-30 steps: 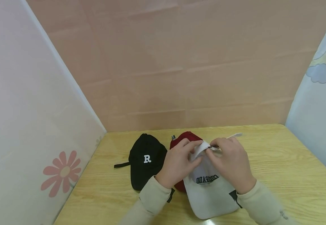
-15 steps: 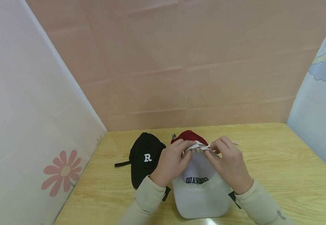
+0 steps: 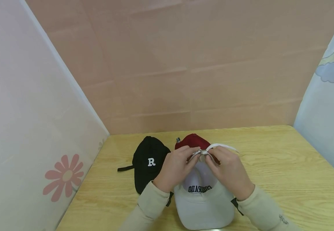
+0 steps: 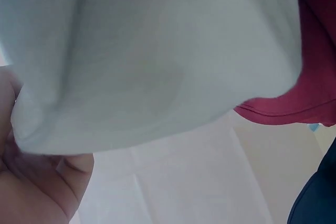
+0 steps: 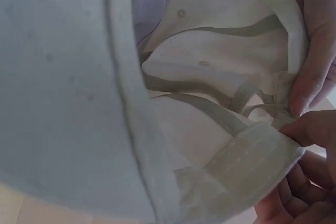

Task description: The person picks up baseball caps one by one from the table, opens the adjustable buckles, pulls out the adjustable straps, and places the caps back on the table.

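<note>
A white baseball cap (image 3: 204, 213) with dark "COLORADO" lettering is at the front middle of the table, brim toward me and back opening up. My left hand (image 3: 174, 166) pinches one side of its back strap near the metal buckle (image 3: 202, 151). Thumb and fingers of my right hand (image 3: 231, 171) pinch the other side, close by. The loose strap end (image 3: 223, 146) sticks out above the right hand. In the right wrist view the strap band (image 5: 252, 153) shows between the fingertips of both hands. Fingers partly hide the buckle.
Behind the white cap sits a dark red cap (image 3: 194, 140), partly covered. To the left lies a black cap (image 3: 146, 170) with a white R and a strap trailing left. The wooden table (image 3: 294, 166) meets a pinkish back wall (image 3: 184, 80) and light side walls.
The white cap has shifted left and toward me, turning to face me squarely. My right hand moved left, nearer the left hand, and the loose strap end now stands up more.
</note>
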Demonstrator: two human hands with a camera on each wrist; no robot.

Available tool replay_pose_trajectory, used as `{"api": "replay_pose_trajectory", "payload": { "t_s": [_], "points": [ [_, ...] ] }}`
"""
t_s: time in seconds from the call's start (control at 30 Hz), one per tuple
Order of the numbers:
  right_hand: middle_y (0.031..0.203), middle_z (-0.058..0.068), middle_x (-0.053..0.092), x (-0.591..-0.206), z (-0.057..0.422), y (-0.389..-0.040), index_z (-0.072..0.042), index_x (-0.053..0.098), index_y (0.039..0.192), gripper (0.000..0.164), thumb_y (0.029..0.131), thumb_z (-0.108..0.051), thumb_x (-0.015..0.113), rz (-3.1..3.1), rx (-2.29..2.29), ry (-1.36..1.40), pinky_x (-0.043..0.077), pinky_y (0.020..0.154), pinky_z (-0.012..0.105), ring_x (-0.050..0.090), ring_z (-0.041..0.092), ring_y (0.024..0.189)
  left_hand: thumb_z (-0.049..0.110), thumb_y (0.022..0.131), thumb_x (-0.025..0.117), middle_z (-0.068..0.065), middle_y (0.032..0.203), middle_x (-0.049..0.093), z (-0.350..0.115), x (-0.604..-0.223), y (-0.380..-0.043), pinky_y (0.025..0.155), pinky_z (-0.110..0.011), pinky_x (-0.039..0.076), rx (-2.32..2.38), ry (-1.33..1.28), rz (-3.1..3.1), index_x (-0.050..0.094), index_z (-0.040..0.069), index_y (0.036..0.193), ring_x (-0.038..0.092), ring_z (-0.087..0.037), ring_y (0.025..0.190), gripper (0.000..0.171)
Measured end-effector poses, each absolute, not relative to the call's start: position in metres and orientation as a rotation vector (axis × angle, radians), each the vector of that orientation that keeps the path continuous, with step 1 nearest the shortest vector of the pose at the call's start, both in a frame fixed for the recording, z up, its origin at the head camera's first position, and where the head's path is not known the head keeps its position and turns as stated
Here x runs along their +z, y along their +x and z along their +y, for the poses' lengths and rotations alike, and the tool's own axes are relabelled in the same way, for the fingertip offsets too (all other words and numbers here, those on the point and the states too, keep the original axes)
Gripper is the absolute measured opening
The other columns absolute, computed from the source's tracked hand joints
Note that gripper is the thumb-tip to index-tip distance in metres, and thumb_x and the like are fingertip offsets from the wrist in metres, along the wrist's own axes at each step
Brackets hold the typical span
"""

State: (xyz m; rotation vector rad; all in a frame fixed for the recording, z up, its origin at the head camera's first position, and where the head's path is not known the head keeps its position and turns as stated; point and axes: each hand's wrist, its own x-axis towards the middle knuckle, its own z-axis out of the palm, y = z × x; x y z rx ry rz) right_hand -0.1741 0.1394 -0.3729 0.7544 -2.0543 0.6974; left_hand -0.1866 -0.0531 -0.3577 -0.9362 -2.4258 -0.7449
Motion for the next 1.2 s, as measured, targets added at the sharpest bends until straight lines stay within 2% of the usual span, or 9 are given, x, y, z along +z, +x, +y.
{"api": "replay_pose_trajectory", "payload": {
  "t_s": [0.37, 0.67, 0.97, 1.2],
  "points": [
    [0.068, -0.005, 0.05, -0.3769, 0.1374, -0.1721, -0.002, 0.068, 0.087, 0.018, 0.074, 0.011, 0.072, -2.046, 0.73, 0.74, 0.039, 0.052, 0.012, 0.044, 0.002, 0.06, 0.02, 0.096, 0.069, 0.005, 0.073, 0.056, -0.0525, -0.3603, -0.1853, 0.05, -0.008, 0.034, -0.685, -0.985, -2.368, 0.075, 0.013, 0.118, 0.04, -0.001, 0.054, 0.024],
    [0.068, -0.006, 0.049, -0.379, 0.1372, -0.1723, -0.001, 0.069, 0.087, 0.016, 0.076, 0.01, 0.065, -2.024, 0.743, 0.74, 0.04, 0.051, 0.012, 0.044, 0.001, 0.059, 0.021, 0.096, 0.069, 0.006, 0.075, 0.057, -0.0504, -0.3633, -0.1842, 0.055, -0.006, 0.036, -0.675, -1.018, -2.371, 0.075, 0.014, 0.117, 0.042, 0.0, 0.058, 0.023],
    [0.068, -0.01, 0.045, -0.3801, 0.135, -0.1722, -0.007, 0.065, 0.082, 0.019, 0.076, 0.011, 0.063, -2.043, 0.773, 0.748, 0.035, 0.051, 0.011, 0.039, 0.0, 0.06, 0.021, 0.095, 0.07, 0.006, 0.079, 0.061, -0.0491, -0.3639, -0.1812, 0.056, -0.006, 0.038, -0.667, -1.038, -2.4, 0.075, 0.016, 0.116, 0.046, 0.0, 0.062, 0.022],
    [0.07, -0.007, 0.055, -0.3824, 0.134, -0.1704, 0.001, 0.074, 0.097, 0.025, 0.075, 0.012, 0.071, -2.096, 0.765, 0.755, 0.039, 0.053, 0.011, 0.043, -0.001, 0.06, 0.024, 0.098, 0.065, 0.008, 0.075, 0.055, -0.0473, -0.3657, -0.1806, 0.058, -0.006, 0.036, -0.629, -1.041, -2.402, 0.075, 0.016, 0.106, 0.044, 0.002, 0.063, 0.014]
  ]
}}
